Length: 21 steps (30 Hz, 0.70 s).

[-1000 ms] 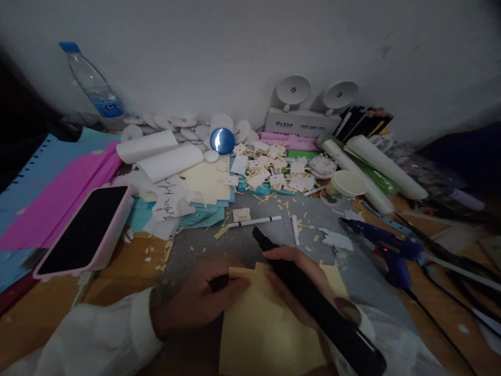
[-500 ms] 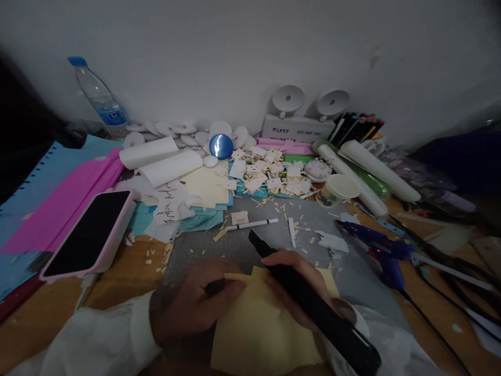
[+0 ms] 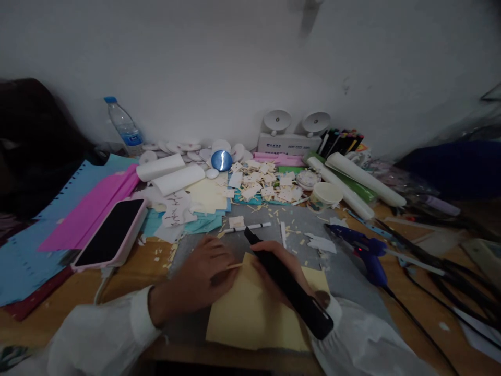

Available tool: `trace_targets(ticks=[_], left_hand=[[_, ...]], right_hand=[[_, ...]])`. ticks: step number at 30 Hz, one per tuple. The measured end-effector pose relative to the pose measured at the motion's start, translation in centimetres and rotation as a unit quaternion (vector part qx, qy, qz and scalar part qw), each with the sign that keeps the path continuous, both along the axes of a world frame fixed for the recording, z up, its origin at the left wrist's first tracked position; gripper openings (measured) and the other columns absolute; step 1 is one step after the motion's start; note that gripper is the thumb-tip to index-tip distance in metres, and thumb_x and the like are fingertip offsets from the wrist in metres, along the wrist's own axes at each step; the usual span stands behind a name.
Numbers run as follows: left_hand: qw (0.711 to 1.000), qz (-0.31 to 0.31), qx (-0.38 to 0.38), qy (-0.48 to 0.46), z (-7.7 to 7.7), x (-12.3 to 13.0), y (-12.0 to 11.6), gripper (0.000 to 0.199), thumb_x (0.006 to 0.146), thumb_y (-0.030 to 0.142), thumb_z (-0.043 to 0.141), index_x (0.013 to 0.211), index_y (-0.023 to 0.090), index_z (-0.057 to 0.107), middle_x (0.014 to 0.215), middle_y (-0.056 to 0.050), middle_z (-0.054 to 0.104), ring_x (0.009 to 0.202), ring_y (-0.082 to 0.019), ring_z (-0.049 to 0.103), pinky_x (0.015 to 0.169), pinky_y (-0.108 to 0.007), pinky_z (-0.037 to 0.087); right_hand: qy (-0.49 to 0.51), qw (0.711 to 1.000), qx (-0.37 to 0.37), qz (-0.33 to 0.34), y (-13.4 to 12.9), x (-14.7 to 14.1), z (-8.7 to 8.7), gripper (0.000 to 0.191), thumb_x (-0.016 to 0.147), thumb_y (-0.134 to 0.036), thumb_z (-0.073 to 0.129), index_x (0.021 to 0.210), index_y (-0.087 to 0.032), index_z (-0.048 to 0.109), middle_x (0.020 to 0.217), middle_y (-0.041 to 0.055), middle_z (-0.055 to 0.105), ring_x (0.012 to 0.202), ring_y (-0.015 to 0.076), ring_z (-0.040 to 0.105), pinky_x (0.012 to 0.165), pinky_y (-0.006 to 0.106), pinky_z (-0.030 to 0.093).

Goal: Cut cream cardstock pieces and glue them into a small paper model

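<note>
Right hand [image 3: 291, 261] grips black tool [image 3: 293, 292] over yellow paper [image 3: 250, 318]; left hand [image 3: 198, 277] pinches strip [image 3: 235, 266] at paper's far-left corner (glue gun [image 3: 362, 249] rightward).

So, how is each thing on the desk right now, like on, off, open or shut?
Phone: screen dark, cable attached
Bottle: blue cap on
Glue gun: lying down, red light lit
Cup: upright, open
White rolls: rolled up
Yellow paper: spread out under the right hand
Black tool: held in the right hand
Strip: pinched in the left hand
</note>
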<state>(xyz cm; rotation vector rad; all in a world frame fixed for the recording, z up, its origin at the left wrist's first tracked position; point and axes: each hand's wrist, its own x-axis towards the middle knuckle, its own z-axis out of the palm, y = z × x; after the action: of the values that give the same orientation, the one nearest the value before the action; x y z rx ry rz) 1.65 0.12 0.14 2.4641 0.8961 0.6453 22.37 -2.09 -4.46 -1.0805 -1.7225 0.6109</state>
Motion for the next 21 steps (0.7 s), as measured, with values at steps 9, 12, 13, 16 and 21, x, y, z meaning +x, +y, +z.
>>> trace_targets(ticks=[9, 12, 13, 16, 21], left_hand=[[0.903, 0.098, -0.405, -0.105, -0.1, 0.3, 0.1, 0.022, 0.079, 0.035, 0.063, 0.084, 0.014, 0.07, 0.076, -0.003, 0.068, 0.069, -0.017, 0.06, 0.06, -0.024, 0.044], [0.82, 0.11, -0.532, -0.181, 0.0, 0.6, -0.4, 0.025, 0.076, 0.035, 0.069, 0.085, 0.011, 0.07, 0.078, -0.006, 0.07, 0.067, -0.017, 0.062, 0.06, -0.024, 0.044], [0.804, 0.124, -0.544, -0.207, 0.1, 0.8, -0.8, 0.026, 0.075, 0.034, 0.069, 0.087, 0.011, 0.07, 0.08, -0.007, 0.07, 0.067, -0.017, 0.062, 0.06, -0.025, 0.045], [0.786, 0.179, -0.537, -0.251, 0.5, 1.8, -1.9, 0.028, 0.075, 0.035, 0.069, 0.089, 0.011, 0.069, 0.079, -0.007, 0.07, 0.064, -0.017, 0.062, 0.057, -0.024, 0.044], [0.831, 0.305, -0.393, -0.248, 0.6, 1.9, -1.9, 0.023, 0.076, 0.036, 0.062, 0.072, 0.014, 0.065, 0.067, -0.004, 0.065, 0.058, -0.016, 0.057, 0.052, -0.025, 0.043]], right_hand=[[-0.005, 0.999, 0.004, 0.034, 0.1, 0.1, 0.1, 0.02, 0.082, -0.019, 0.056, 0.101, -0.022, 0.06, 0.086, 0.0017, 0.068, 0.074, 0.014, 0.065, 0.067, 0.023, 0.051], [0.009, 0.999, 0.001, 0.034, 0.0, 0.1, 0.3, 0.02, 0.082, -0.02, 0.056, 0.101, -0.023, 0.059, 0.085, 0.001, 0.066, 0.07, 0.0135, 0.064, 0.063, 0.022, 0.05], [0.014, 0.999, 0.003, 0.03, 0.0, 0.1, 0.2, 0.02, 0.082, -0.019, 0.056, 0.102, -0.023, 0.059, 0.085, 0.0008, 0.066, 0.07, 0.0136, 0.064, 0.062, 0.022, 0.05], [0.025, 0.999, 0.012, 0.018, -0.2, 0.1, -0.1, 0.021, 0.083, -0.018, 0.056, 0.103, -0.023, 0.058, 0.088, 0.0013, 0.066, 0.074, 0.0141, 0.065, 0.066, 0.023, 0.051], [0.025, 1.0, 0.012, 0.008, -0.4, 0.3, -0.1, 0.021, 0.084, -0.019, 0.055, 0.104, -0.023, 0.058, 0.091, 0.0027, 0.067, 0.077, 0.0158, 0.065, 0.067, 0.025, 0.052]])
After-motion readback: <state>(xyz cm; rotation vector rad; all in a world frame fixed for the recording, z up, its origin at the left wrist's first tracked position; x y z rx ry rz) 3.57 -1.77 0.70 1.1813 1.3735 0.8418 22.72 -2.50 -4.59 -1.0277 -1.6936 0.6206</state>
